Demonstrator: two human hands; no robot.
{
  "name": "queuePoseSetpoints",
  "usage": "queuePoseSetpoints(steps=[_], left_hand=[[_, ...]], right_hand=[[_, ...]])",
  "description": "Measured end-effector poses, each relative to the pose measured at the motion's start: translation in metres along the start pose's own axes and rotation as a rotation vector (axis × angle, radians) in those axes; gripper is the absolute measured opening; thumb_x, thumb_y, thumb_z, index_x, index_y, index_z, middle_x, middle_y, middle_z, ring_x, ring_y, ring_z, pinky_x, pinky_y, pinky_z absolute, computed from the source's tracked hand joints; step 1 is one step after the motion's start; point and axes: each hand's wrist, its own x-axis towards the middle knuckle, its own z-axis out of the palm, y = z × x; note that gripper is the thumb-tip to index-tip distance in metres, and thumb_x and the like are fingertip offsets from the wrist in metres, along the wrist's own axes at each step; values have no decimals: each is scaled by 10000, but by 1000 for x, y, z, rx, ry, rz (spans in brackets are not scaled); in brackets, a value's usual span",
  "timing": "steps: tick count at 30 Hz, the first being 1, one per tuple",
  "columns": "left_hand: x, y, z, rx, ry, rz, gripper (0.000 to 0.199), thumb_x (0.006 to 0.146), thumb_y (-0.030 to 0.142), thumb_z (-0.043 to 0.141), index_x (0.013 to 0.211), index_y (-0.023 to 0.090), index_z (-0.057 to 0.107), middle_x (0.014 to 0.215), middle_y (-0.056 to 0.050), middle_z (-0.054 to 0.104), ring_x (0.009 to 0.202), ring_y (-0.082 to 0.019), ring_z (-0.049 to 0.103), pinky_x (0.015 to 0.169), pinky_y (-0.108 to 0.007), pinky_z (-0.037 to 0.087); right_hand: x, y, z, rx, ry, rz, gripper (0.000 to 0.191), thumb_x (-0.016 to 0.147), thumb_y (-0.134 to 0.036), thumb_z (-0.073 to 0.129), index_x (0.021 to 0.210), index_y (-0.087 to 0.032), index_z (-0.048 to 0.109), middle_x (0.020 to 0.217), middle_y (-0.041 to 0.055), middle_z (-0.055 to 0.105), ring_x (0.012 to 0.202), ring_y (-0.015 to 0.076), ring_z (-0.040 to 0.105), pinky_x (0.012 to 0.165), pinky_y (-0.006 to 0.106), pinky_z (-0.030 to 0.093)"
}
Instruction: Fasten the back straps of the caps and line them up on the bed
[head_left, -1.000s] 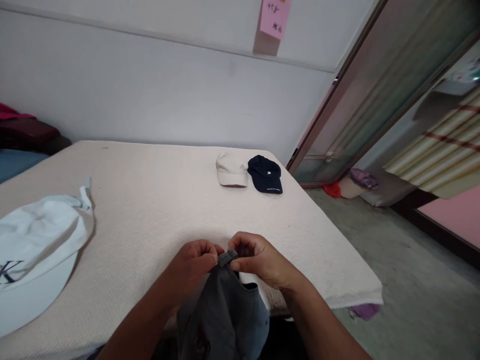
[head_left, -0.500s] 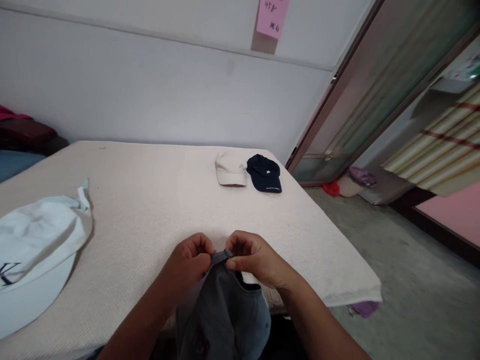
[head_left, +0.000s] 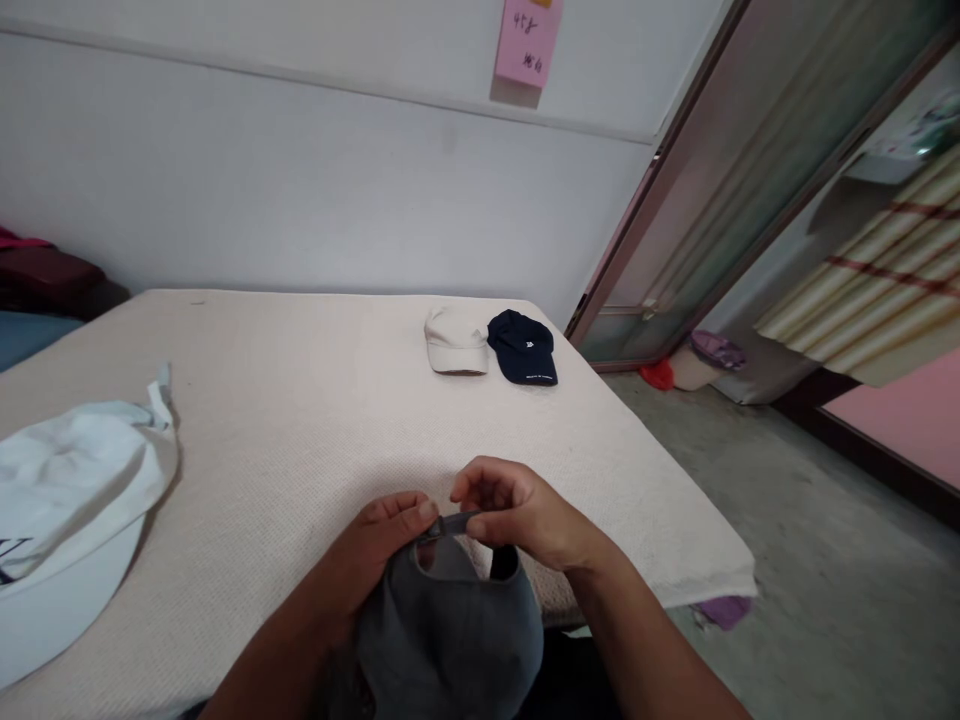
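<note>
A dark grey cap (head_left: 457, 630) is held at the table's near edge, its back opening and strap (head_left: 456, 522) facing up. My left hand (head_left: 382, 540) pinches the strap's left end near the buckle. At the strap's right part is my right hand (head_left: 514, 510), thumb against the band and fingers curled above it. A white cap (head_left: 75, 470) with a black letter lies at the left. Farther back, a beige cap (head_left: 456, 342) sits beside a navy cap (head_left: 523, 348).
The caps rest on a table with a cream cloth (head_left: 300, 400) against a white wall (head_left: 300, 180). A pink note (head_left: 527, 42) hangs there. Dark red items (head_left: 49, 275) are at the far left. A bin (head_left: 705, 362) stands on the floor at right.
The grey cap has turned so its back opening shows wider. The buckle now lies by my left hand instead of my right. The view has shifted slightly.
</note>
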Motion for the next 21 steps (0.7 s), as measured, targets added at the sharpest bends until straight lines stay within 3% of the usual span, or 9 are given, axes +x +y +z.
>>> queuePoseSetpoints(steps=[5,12,17,21], left_hand=[[0,1,-3,18,-20,-12,312,797,352,669,602,157,524,528,42,486,443,-59,338,442,-190,255],[-1,2,0,11,54,-9,307,779,365,681,593,143,579,518,35,518,443,-65,399,442,-182,314],[4,1,-1,-268,90,-86,191,770,255,684,658,102,662,567,-25,637,484,-112,560,505,-218,459],[14,7,-16,-609,94,-118,203,840,239,591,679,120,626,552,-20,621,498,-136,599,549,-260,517]], right_hand=[[-3,0,-14,259,37,23,224,699,-190,774,852,-165,612,692,-42,540,473,32,432,452,172,317],[0,0,-13,347,131,50,222,694,-219,783,826,-161,615,655,-45,537,461,31,421,450,165,302],[4,4,-17,318,174,42,204,713,-234,772,818,-161,612,597,-53,530,443,41,428,442,169,313],[7,15,-25,292,150,46,183,782,-289,716,876,-153,636,713,-4,605,576,80,530,543,193,408]])
